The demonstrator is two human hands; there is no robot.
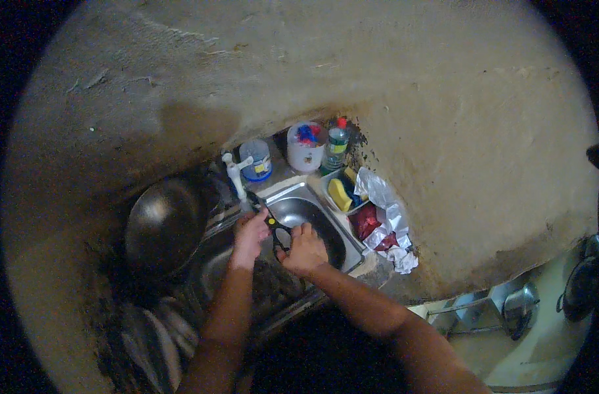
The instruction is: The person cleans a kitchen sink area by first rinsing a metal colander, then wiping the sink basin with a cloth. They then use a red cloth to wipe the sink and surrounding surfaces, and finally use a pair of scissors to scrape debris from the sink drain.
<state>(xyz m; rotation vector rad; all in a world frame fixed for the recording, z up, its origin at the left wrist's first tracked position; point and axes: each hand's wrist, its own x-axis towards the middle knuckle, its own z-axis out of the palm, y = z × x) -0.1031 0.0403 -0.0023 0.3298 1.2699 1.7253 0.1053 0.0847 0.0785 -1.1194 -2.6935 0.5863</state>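
Over the stainless steel sink (pixel 351 248), a pair of black-handled scissors (pixel 272 221) with a yellow pivot spot is held between my two hands. My left hand (pixel 251 235) grips it near the blade end, under the white tap (pixel 236 175). Around the looped handles at the other end close the fingers of my right hand (pixel 305 250). The blades point up towards the tap and are partly hidden. Whether water runs from the spout is hard to tell.
Behind the sink stand a clear jar (pixel 256 160), a white tub (pixel 305 147) and a red-capped bottle (pixel 336 145). At its right are a container with a yellow sponge (pixel 340 195) and crumpled foil packaging (pixel 393 216). A large metal pan (pixel 164 226) leans at left.
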